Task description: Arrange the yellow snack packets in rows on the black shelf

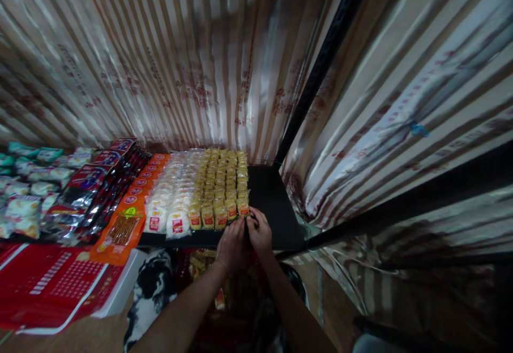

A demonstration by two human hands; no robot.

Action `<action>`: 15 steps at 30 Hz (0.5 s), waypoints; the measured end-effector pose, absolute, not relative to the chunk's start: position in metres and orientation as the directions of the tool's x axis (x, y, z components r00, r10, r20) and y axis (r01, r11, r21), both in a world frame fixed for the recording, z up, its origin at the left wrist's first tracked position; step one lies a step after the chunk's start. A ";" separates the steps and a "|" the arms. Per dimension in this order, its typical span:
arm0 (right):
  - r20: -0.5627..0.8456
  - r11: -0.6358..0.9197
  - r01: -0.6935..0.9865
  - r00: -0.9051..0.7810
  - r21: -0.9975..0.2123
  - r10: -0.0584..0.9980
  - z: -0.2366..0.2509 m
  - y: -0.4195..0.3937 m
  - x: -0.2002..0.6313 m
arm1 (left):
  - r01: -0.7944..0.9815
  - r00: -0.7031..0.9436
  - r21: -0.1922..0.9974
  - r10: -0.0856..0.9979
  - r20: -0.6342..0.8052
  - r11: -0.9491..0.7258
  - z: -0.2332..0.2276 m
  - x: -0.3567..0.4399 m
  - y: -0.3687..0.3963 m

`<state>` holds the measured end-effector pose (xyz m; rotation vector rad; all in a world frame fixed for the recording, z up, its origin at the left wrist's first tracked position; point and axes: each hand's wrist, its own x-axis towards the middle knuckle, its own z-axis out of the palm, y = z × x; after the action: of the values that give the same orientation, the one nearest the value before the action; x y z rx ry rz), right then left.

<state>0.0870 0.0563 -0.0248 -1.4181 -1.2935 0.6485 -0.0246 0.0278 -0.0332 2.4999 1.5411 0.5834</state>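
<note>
Yellow packs (223, 187) sit in long rows running away from both hands; left hand (231, 245) & right hand (260, 231) pinch the near-right pack, fingers together.

Glossy plastic snack packets (219, 192), matt black shelf (272, 208)

Small yellow snack packets (221, 187) with red labels stand upright in tight rows. They fill the black shelf (276, 208), front row at its near edge.

Left of my hands I see white packets (170, 203), orange packs (130, 214), and a red box (52, 283).
</note>
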 end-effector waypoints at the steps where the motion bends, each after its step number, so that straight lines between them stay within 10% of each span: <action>1: 0.244 0.143 0.345 0.270 -0.928 0.931 -0.025 0.056 0.087 | 0.810 0.395 0.353 0.881 0.260 -0.467 -0.033 -0.026 0.026; 9: 0.258 0.185 0.245 0.310 -0.952 0.915 -0.026 0.053 0.091 | 0.695 0.396 0.495 0.852 0.341 -0.521 -0.046 -0.044 -0.017; 15: 0.262 0.197 0.221 0.321 -0.955 0.910 -0.012 0.017 0.082 | 0.597 0.373 0.717 0.915 0.150 -0.361 -0.050 -0.053 -0.063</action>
<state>0.0820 0.0165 -0.0117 -1.3091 -1.1730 0.6838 -0.0525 -0.0630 -0.0501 2.0753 1.2994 0.7397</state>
